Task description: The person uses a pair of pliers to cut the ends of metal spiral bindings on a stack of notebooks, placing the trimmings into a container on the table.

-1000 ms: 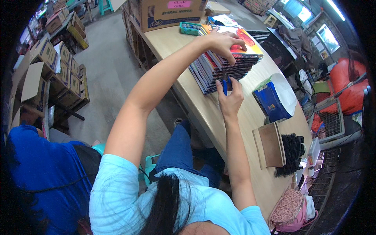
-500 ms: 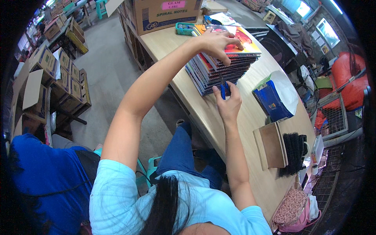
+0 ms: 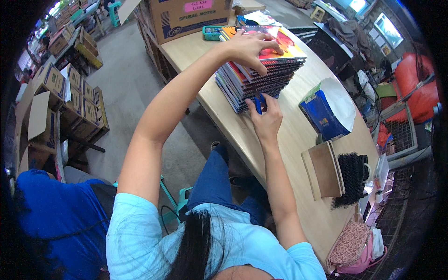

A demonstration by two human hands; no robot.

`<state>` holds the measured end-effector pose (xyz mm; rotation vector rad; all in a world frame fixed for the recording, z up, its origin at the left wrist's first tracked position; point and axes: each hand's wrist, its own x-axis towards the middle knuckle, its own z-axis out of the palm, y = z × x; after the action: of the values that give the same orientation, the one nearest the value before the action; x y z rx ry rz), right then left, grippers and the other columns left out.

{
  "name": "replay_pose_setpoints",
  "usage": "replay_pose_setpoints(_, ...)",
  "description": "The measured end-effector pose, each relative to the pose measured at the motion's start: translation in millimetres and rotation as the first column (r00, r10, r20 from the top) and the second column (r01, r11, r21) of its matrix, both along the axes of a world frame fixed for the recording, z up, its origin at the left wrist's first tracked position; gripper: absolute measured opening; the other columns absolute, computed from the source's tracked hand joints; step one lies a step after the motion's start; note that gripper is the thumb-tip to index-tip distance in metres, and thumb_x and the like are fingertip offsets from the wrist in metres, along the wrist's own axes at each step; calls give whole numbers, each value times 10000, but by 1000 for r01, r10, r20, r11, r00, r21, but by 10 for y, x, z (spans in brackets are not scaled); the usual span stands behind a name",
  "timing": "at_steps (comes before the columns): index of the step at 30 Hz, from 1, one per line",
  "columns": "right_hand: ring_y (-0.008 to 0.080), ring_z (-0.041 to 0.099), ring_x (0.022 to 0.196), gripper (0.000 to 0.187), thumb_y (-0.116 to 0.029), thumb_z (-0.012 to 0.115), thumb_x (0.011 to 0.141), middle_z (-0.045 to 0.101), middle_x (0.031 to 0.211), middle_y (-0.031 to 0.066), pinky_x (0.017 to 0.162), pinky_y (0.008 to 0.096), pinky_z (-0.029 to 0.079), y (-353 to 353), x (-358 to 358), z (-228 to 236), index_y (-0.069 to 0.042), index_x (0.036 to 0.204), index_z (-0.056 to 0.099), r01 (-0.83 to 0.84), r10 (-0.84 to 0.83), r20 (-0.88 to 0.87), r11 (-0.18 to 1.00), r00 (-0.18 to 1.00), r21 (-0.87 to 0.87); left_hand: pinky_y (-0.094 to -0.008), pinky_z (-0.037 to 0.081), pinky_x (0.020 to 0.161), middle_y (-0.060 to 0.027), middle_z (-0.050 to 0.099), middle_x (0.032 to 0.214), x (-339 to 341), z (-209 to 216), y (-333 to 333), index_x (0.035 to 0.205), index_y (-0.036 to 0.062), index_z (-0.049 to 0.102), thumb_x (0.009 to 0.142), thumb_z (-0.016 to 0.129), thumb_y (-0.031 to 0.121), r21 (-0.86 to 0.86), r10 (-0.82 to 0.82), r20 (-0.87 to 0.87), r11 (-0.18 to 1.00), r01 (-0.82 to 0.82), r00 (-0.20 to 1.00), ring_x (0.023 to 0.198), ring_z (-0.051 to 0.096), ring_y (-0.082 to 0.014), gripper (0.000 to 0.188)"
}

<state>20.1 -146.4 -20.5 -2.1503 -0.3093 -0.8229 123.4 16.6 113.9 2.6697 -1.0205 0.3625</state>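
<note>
A tall stack of spiral notebooks (image 3: 275, 74) stands on the pale wooden table, its black coil bindings turned toward me and to the right. My left hand (image 3: 249, 50) rests over the top notebook (image 3: 291, 46), which has a red and yellow cover; its fingers are spread and its thumb reaches down past the bound edge. Lower down, my right hand (image 3: 268, 120) grips blue-handled pliers (image 3: 258, 105). Their dark jaws point at the coil ends near the stack's front corner. Exactly what the jaws touch is too small to tell.
A large cardboard box (image 3: 191, 23) and a teal case (image 3: 211, 33) stand beyond the stack. To the right are a blue package (image 3: 323, 114), a brown board holder (image 3: 322, 172), black coils (image 3: 350, 179) and a pink bag (image 3: 350, 247). A person in blue (image 3: 65, 219) sits at left.
The view has shifted slightly. My right hand and the pliers have moved a little left along the stack's coil edge. My left hand keeps its place on top.
</note>
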Motion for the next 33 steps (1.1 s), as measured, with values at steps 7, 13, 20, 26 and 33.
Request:
replay_pose_setpoints(7, 142, 564, 543, 399, -350, 755, 812, 557, 614, 11, 559, 301, 484, -151, 97, 41, 9, 962, 668, -144, 643, -518, 694, 564, 705, -603, 249, 1060, -116, 390, 1472, 3, -26, -28, 1334, 352, 504, 570, 689, 453, 28, 25, 24, 999, -26, 999, 1352, 378, -318, 793)
replay_pose_setpoints(13, 300, 634, 831, 503, -360, 780, 753, 619, 953, 164, 730, 390, 499, 101, -208, -43, 11, 1063, 641, 5, -5, -129, 1000, 992, 4, -614, 245, 1059, -119, 381, 1479, 7, -14, -16, 1333, 353, 505, 553, 687, 453, 9, 12, 8, 1000, -12, 1000, 1362, 362, -327, 807)
replay_pose_setpoints(20, 280, 626, 723, 462, -358, 775, 763, 638, 827, 158, 674, 395, 492, 113, -47, -120, 29, 986, 658, -89, 163, -421, 978, 893, 189, -610, 252, 1054, -139, 380, 1477, 7, -20, -21, 1334, 346, 506, 564, 690, 461, 22, 5, 38, 1000, -6, 999, 1355, 372, -336, 800)
replay_pose_setpoints(26, 250, 656, 747, 489, -359, 791, 747, 660, 797, 173, 704, 349, 511, 53, -77, -14, 48, 987, 664, -126, 333, -472, 900, 816, 417, -593, 270, 1055, -138, 390, 1470, -6, -37, -26, 1333, 337, 508, 565, 694, 446, 22, 13, 45, 1000, -14, 999, 1347, 383, -333, 798)
replay_pose_setpoints(33, 290, 639, 721, 477, -342, 789, 746, 649, 826, 166, 663, 367, 499, 72, -135, -88, 37, 1005, 657, 14, -12, -92, 1000, 996, 22, -605, 258, 1057, -129, 388, 1472, 6, -36, -25, 1330, 338, 510, 562, 695, 442, 20, 30, 48, 999, -31, 998, 1346, 385, -328, 796)
